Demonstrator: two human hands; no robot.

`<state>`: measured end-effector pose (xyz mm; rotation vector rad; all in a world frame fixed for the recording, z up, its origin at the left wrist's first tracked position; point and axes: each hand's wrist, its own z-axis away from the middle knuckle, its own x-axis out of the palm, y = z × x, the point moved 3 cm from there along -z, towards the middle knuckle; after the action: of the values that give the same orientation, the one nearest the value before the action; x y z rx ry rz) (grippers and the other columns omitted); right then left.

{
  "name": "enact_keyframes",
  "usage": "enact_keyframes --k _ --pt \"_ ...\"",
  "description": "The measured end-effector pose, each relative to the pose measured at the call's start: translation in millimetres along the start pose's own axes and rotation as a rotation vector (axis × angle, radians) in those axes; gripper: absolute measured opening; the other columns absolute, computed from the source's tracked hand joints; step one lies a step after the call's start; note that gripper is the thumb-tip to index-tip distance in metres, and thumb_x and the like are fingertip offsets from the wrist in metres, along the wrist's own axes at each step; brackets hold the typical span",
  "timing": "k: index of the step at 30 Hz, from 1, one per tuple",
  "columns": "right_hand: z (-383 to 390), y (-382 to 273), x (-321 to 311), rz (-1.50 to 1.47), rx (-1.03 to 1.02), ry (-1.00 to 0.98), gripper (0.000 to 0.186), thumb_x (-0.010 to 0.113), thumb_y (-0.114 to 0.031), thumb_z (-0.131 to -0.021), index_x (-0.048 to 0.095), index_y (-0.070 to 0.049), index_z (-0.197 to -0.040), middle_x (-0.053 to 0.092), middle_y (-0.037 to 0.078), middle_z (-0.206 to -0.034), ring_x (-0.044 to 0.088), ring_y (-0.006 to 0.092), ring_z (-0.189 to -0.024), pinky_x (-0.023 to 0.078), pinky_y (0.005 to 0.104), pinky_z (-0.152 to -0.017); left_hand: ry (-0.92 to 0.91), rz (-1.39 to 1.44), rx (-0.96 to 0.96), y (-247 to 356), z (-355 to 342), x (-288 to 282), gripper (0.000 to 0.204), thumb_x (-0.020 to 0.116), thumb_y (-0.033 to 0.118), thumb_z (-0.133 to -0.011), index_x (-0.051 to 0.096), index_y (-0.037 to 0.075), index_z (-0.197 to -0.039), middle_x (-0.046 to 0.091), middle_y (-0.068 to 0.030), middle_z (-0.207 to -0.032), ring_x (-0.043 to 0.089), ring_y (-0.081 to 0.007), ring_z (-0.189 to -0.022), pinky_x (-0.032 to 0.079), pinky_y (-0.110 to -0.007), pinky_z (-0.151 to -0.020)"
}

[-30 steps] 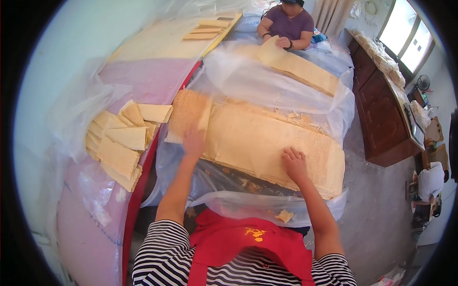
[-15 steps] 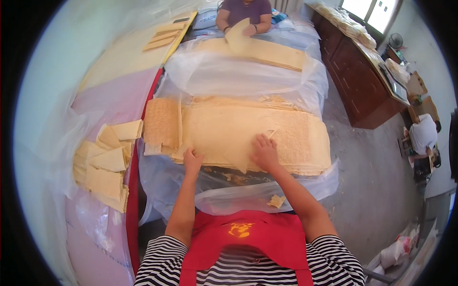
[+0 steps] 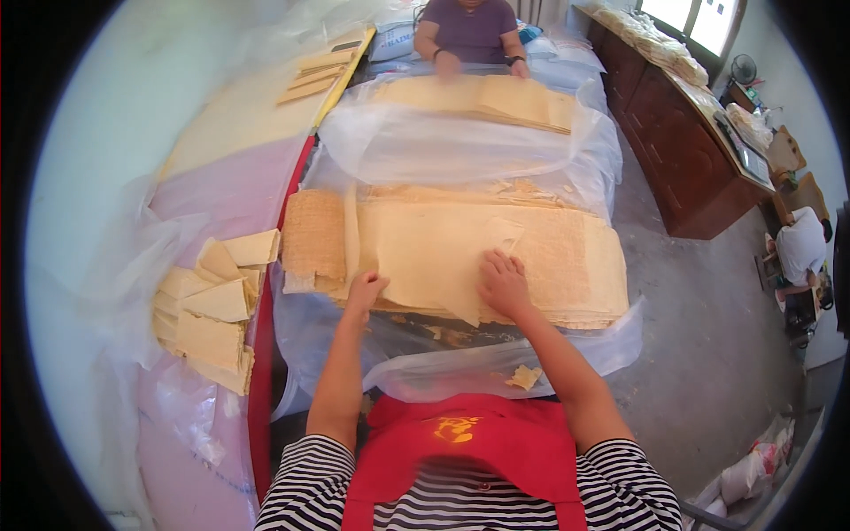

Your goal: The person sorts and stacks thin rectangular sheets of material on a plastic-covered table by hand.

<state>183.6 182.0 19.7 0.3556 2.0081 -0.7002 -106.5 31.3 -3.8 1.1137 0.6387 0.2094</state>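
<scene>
A long stack of pale yellow sheets [image 3: 575,274] lies across the plastic-covered surface before me, with a rougher folded piece [image 3: 312,234] on its left end. My left hand [image 3: 365,288] pinches the near edge of the top sheet, left of centre. My right hand [image 3: 503,285] lies on the sheet right of centre, fingers spread and slightly bent, beside a small raised flap of it [image 3: 505,232]. Loose crumbs and scraps [image 3: 524,376] are on the plastic along the near side.
A co-worker [image 3: 465,31] stands across, hands at a second stack [image 3: 531,106]. Cut pieces [image 3: 212,327] and narrower strips [image 3: 310,80] lie on the left board [image 3: 204,168]. A dark wooden cabinet [image 3: 673,168] lines the right; another person [image 3: 797,248] sits at far right.
My left hand has moved from the folded piece to the near edge and closed on it. My right hand has shifted left. The co-worker has lowered a raised sheet. The view has shifted.
</scene>
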Motion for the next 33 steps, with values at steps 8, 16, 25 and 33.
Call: enact_keyframes --k 8,16,25,33 --pt "-7 4 2 0.009 -0.021 -0.028 0.032 0.060 -0.021 -0.074 0.055 -0.010 -0.104 0.047 0.008 -0.130 0.037 0.0246 -0.128 0.025 0.0440 -0.103 0.076 -0.212 0.566 113 41 34 0.012 0.061 0.012 -0.070 0.057 0.002 -0.075 0.059 -0.0108 -0.092 0.059 -0.0250 -0.080 0.046 -0.032 -0.071" --pt "-41 -15 25 0.048 -0.176 -0.145 0.033 0.051 -0.011 -0.077 0.054 -0.009 -0.110 0.047 0.009 -0.129 0.037 0.0251 -0.128 0.026 0.0445 -0.103 0.021 -0.418 0.439 76 18 28 0.013 0.060 0.013 -0.072 0.054 0.003 -0.078 0.058 -0.0110 -0.087 0.057 -0.0280 -0.080 0.047 -0.035 -0.067" --pt "-59 -91 19 -0.012 -0.194 -0.182 0.044 0.057 -0.028 -0.079 0.052 -0.009 -0.118 0.049 0.015 -0.126 0.043 0.0297 -0.120 0.031 0.0461 -0.099 -0.278 0.892 -0.069 52 15 14 0.023 0.053 0.014 -0.085 0.056 0.005 -0.106 0.060 -0.0045 -0.097 0.059 -0.0194 -0.086 0.052 -0.038 -0.073" --pt "-80 -117 37 -0.117 0.173 -0.209 0.037 0.054 -0.020 -0.080 0.053 -0.009 -0.115 0.064 0.017 -0.083 0.062 0.0351 -0.076 0.047 0.0448 -0.067 -0.335 1.070 -0.078 46 -1 27 0.035 0.053 0.025 -0.089 0.051 0.006 -0.118 0.054 -0.0037 -0.115 0.055 -0.0217 -0.097 0.052 -0.044 -0.077"
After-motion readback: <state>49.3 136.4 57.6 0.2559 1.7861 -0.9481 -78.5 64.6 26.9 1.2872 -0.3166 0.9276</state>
